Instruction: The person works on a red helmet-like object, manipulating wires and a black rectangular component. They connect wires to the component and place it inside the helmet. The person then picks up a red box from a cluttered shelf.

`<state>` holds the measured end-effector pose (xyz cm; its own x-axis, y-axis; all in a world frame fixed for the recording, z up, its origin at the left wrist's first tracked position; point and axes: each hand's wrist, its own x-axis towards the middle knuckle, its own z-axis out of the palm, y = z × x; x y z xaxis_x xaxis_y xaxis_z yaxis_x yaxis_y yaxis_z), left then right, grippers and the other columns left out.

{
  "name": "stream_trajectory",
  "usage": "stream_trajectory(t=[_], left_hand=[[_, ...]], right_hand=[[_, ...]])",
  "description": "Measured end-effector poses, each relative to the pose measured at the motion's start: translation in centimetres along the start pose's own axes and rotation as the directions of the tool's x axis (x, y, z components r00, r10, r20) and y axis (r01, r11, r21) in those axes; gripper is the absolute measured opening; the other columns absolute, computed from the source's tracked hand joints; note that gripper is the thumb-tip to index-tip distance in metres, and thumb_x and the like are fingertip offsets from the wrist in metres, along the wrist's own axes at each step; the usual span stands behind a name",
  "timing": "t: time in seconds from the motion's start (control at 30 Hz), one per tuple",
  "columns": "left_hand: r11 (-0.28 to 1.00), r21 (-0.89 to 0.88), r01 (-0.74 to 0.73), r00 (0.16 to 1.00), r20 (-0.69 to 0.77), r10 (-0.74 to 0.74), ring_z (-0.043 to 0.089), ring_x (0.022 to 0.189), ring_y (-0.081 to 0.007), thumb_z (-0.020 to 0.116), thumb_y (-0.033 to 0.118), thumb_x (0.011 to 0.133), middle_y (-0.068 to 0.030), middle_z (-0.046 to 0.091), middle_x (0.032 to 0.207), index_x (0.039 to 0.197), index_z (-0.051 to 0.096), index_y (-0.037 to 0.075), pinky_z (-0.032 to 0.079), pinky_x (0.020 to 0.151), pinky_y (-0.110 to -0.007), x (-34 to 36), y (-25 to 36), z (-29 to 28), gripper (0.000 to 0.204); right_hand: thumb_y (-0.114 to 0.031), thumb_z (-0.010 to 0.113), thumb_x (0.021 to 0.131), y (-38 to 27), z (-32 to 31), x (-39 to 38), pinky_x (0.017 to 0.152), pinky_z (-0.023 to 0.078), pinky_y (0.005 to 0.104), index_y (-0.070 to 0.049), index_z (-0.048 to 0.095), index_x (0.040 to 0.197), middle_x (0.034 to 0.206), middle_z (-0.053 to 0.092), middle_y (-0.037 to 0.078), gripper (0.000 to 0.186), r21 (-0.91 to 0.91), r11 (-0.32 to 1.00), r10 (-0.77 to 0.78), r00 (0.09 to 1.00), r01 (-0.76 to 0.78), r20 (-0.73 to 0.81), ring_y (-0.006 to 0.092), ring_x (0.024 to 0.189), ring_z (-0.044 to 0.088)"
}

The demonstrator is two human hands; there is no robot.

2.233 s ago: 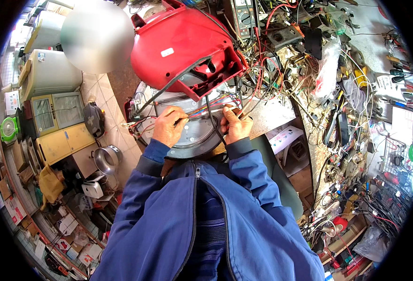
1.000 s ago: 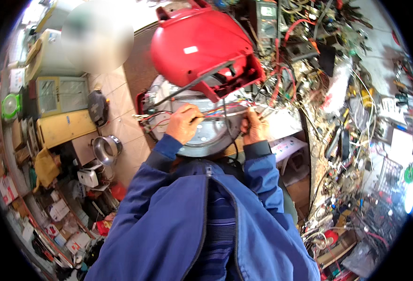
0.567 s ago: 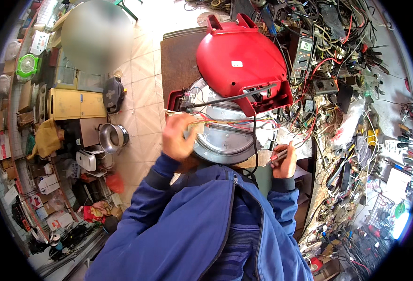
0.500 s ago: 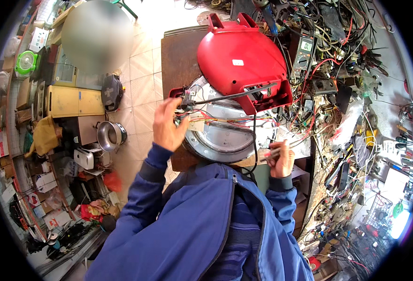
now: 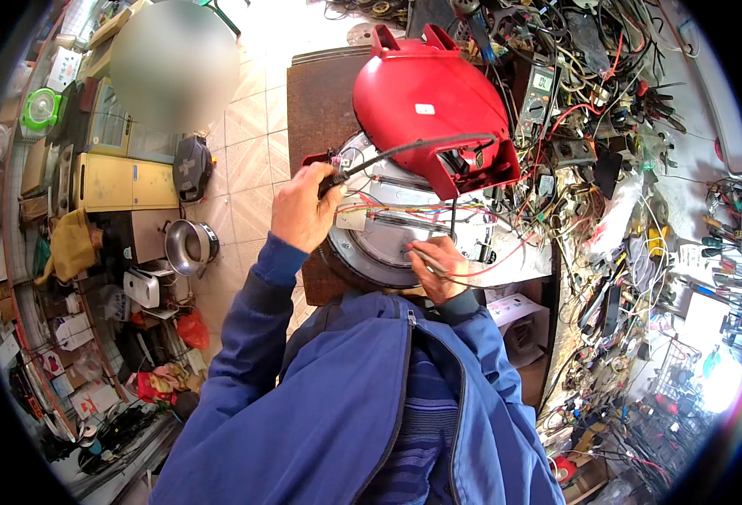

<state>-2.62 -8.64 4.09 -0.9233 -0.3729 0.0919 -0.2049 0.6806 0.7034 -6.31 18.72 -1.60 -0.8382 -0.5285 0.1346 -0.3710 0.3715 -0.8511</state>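
A red plastic housing (image 5: pixel 413 93) lies upside down over a round metal appliance base (image 5: pixel 371 248), with coloured wires (image 5: pixel 405 208) strung across the base. My left hand (image 5: pixel 304 210) grips the black cord (image 5: pixel 371 162) at the base's left side, beside a small part that my fingers mostly hide. My right hand (image 5: pixel 443 273) is closed on a slim red-tipped probe (image 5: pixel 421 254) with a red lead running off to the right, and rests low over the base's right half, below the wires.
A brown board (image 5: pixel 312 101) lies under the appliance. A multimeter (image 5: pixel 535 97) stands at the back right among tangled cables and tools (image 5: pixel 615 160). Left, on the tiled floor (image 5: pixel 253 156), are a steel pot (image 5: pixel 186 248), a black appliance (image 5: pixel 194 164) and shelving. A blurred patch covers the upper left.
My left hand has moved up-left from the wires onto the black cord. My right hand left the wires, picked up the probe at the right, and has moved left over the base.
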Motion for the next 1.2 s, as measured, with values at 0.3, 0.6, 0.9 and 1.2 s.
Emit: stream_trajectory(t=[0.3,0.6,0.9,1.2], left_hand=[[-0.091,-0.716,0.692,0.719,0.695,-0.008,0.071,0.091,-0.0272,0.049,0.021,0.106,-0.0160,0.066,0.116,0.128,0.056,0.002,0.060,0.068,-0.028,-4.8,1.5,2.5,0.031],[-0.240,-0.694,0.679,0.723,0.689,0.052,0.064,0.116,-0.0319,0.052,0.005,0.102,-0.0178,0.058,0.132,0.133,0.051,0.002,0.061,0.087,-0.033,-6.3,3.5,5.0,0.032],[-0.269,-0.707,0.654,0.735,0.678,0.002,0.059,0.123,-0.0318,0.054,0.001,0.099,-0.0162,0.055,0.137,0.128,0.052,0.006,0.056,0.099,-0.040,-6.9,5.2,7.1,0.030],[-0.181,-0.720,0.670,0.739,0.670,0.068,0.058,0.124,-0.0306,0.054,0.000,0.096,-0.0137,0.056,0.135,0.120,0.052,0.009,0.054,0.100,-0.044,-6.7,6.2,7.6,0.026]], right_hand=[[-0.020,0.069,0.094,-4.2,-4.0,-0.4,0.053,0.051,0.0293,0.007,0.066,0.113,0.079,0.064,0.012,0.033,0.814,0.365,0.554,0.808,-0.452,0.200,0.0185,0.059,0.061],[-0.019,0.068,0.093,-4.5,-3.8,-1.6,0.050,0.048,0.0295,0.005,0.064,0.118,0.074,0.062,0.010,0.035,0.924,0.118,0.614,0.758,-0.363,0.220,0.0182,0.053,0.056],[-0.019,0.064,0.097,-6.0,-3.7,-1.7,0.045,0.046,0.0291,-0.001,0.063,0.119,0.075,0.062,0.008,0.029,0.945,0.086,0.689,0.704,-0.315,0.172,0.0167,0.050,0.054],[-0.020,0.066,0.097,-5.2,-3.3,-2.4,0.050,0.052,0.0329,0.002,0.066,0.105,0.073,0.063,0.011,0.023,0.973,0.005,0.652,0.738,-0.233,0.173,0.0193,0.056,0.061]])
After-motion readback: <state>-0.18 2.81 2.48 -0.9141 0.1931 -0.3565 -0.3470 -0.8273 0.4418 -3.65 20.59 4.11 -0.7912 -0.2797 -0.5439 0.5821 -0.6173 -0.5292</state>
